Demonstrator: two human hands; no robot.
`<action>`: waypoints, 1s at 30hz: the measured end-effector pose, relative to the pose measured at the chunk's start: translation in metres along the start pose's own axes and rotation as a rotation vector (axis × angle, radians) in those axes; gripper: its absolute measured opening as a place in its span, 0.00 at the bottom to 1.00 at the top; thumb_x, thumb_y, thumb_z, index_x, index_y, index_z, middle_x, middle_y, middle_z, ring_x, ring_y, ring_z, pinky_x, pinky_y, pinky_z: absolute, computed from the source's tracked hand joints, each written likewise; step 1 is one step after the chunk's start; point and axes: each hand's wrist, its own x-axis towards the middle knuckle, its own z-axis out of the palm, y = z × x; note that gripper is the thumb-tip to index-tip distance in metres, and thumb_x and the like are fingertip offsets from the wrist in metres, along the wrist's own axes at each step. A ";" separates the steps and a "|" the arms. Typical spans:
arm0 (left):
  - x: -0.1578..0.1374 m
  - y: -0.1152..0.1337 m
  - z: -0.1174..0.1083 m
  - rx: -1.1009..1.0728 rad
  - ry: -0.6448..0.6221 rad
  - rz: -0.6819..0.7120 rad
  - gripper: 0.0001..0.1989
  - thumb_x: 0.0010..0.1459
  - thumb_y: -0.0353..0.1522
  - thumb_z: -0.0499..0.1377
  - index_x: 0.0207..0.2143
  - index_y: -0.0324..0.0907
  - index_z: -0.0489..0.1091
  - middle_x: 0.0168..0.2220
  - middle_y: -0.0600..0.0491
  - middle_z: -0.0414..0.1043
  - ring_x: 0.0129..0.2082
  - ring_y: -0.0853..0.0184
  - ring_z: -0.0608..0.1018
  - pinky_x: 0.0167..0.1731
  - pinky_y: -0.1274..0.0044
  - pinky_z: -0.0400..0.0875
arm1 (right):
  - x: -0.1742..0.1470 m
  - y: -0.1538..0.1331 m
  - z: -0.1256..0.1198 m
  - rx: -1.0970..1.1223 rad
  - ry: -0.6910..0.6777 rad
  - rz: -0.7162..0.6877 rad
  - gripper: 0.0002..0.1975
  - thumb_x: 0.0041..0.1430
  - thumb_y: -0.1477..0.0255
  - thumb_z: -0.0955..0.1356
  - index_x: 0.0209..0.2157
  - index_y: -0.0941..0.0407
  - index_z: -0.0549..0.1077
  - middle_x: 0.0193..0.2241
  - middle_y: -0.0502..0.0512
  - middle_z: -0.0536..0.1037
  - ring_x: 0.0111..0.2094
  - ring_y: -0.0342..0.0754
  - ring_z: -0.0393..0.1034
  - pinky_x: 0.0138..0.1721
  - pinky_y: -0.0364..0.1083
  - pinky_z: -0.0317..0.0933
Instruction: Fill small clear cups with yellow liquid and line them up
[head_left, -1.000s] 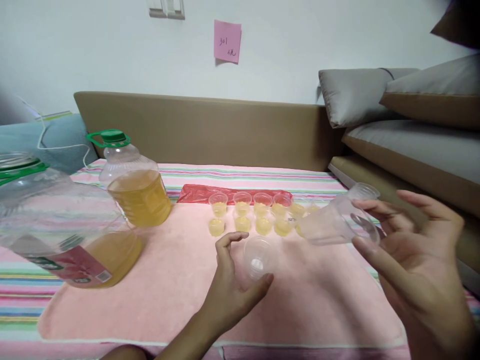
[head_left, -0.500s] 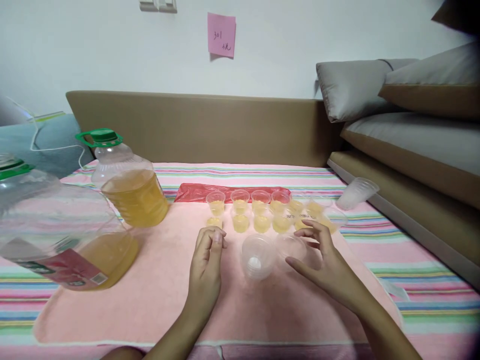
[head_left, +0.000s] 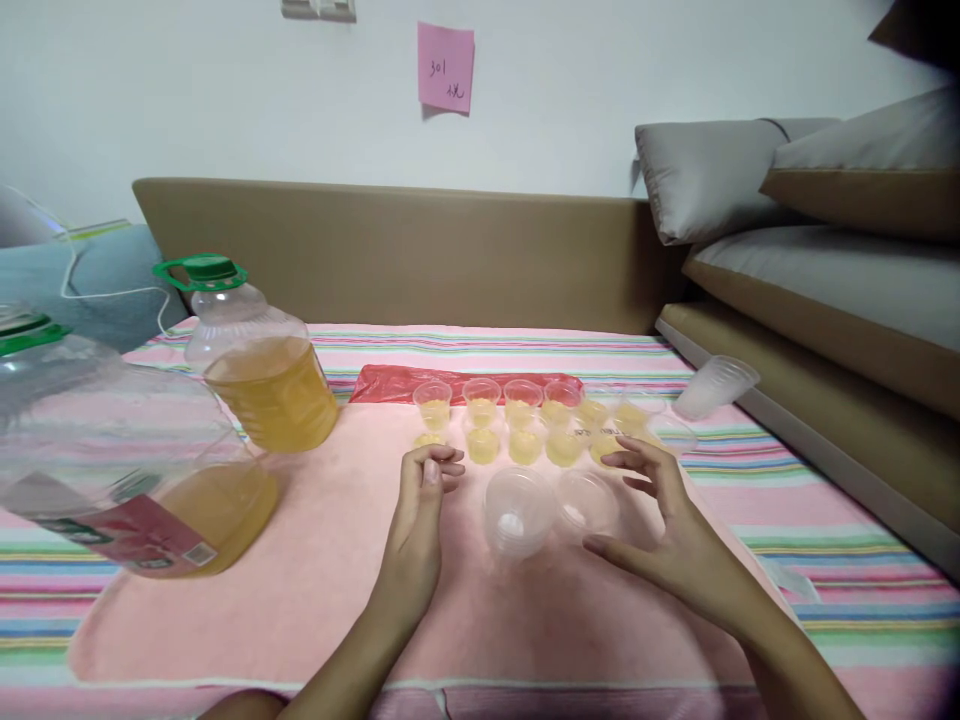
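My left hand (head_left: 421, 510) hovers left of an empty clear plastic cup (head_left: 517, 512), its fingers loosely bent and nothing in them. To the right, my right hand (head_left: 654, 510) is open, thumb and fingers apart, beside a second clear cup (head_left: 587, 502) that it does not grip. Just beyond both hands stand two rows of clear cups holding yellow liquid, among them one front-row cup (head_left: 523, 446) and one back-row cup (head_left: 481, 402). My fingers partly hide the end cups of the front row.
Two big green-capped bottles of yellow liquid, a nearer one (head_left: 142, 500) and a farther one (head_left: 262, 380), stand at left. A red plastic bag (head_left: 390, 384) lies behind the cups. Stacked clear cups (head_left: 716, 386) lie at right, near grey cushions (head_left: 825, 270). A pink cloth (head_left: 315, 600) lies underneath.
My right hand has drawn slightly right, away from the second clear cup, which shows more fully. The fingers of my left hand have straightened a little. The cups stay in place.
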 end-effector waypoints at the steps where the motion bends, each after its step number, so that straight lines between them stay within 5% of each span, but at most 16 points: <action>1: 0.001 -0.002 0.000 -0.017 -0.011 -0.013 0.24 0.72 0.56 0.44 0.51 0.48 0.64 0.54 0.49 0.68 0.52 0.60 0.74 0.59 0.63 0.66 | -0.001 -0.004 0.000 0.001 0.006 -0.027 0.50 0.58 0.48 0.80 0.70 0.45 0.52 0.63 0.60 0.62 0.62 0.64 0.61 0.65 0.67 0.57; 6: 0.006 -0.005 0.000 -0.066 -0.097 -0.114 0.31 0.68 0.61 0.43 0.51 0.46 0.62 0.57 0.44 0.69 0.52 0.55 0.77 0.58 0.56 0.67 | 0.000 -0.032 0.011 -0.156 -0.124 -0.122 0.57 0.53 0.53 0.84 0.71 0.40 0.47 0.67 0.58 0.57 0.68 0.67 0.50 0.65 0.72 0.54; 12: 0.003 0.002 0.002 -0.067 -0.138 -0.213 0.33 0.67 0.63 0.42 0.50 0.46 0.62 0.57 0.42 0.68 0.56 0.50 0.75 0.54 0.53 0.70 | 0.015 -0.047 0.033 -0.311 -0.216 -0.192 0.71 0.47 0.64 0.88 0.73 0.40 0.35 0.66 0.61 0.59 0.68 0.69 0.50 0.66 0.75 0.52; 18: 0.004 0.003 0.001 -0.074 -0.121 -0.211 0.32 0.67 0.63 0.42 0.50 0.46 0.62 0.57 0.43 0.68 0.57 0.51 0.74 0.52 0.56 0.72 | 0.021 -0.051 0.037 -0.269 -0.243 -0.192 0.66 0.49 0.69 0.85 0.72 0.41 0.38 0.66 0.61 0.59 0.65 0.69 0.57 0.67 0.76 0.48; 24: 0.004 0.001 0.001 -0.091 -0.087 -0.179 0.30 0.68 0.61 0.43 0.50 0.47 0.62 0.57 0.45 0.67 0.55 0.55 0.74 0.49 0.61 0.75 | 0.019 -0.053 0.038 -0.209 -0.264 -0.157 0.61 0.51 0.73 0.83 0.72 0.44 0.41 0.67 0.61 0.57 0.66 0.66 0.55 0.66 0.71 0.55; 30: 0.002 0.002 0.001 -0.127 -0.076 -0.157 0.29 0.68 0.61 0.45 0.50 0.47 0.63 0.57 0.47 0.65 0.53 0.58 0.73 0.44 0.67 0.78 | 0.017 -0.049 0.041 -0.203 -0.260 -0.198 0.56 0.56 0.69 0.79 0.72 0.46 0.40 0.67 0.60 0.58 0.68 0.66 0.52 0.70 0.73 0.43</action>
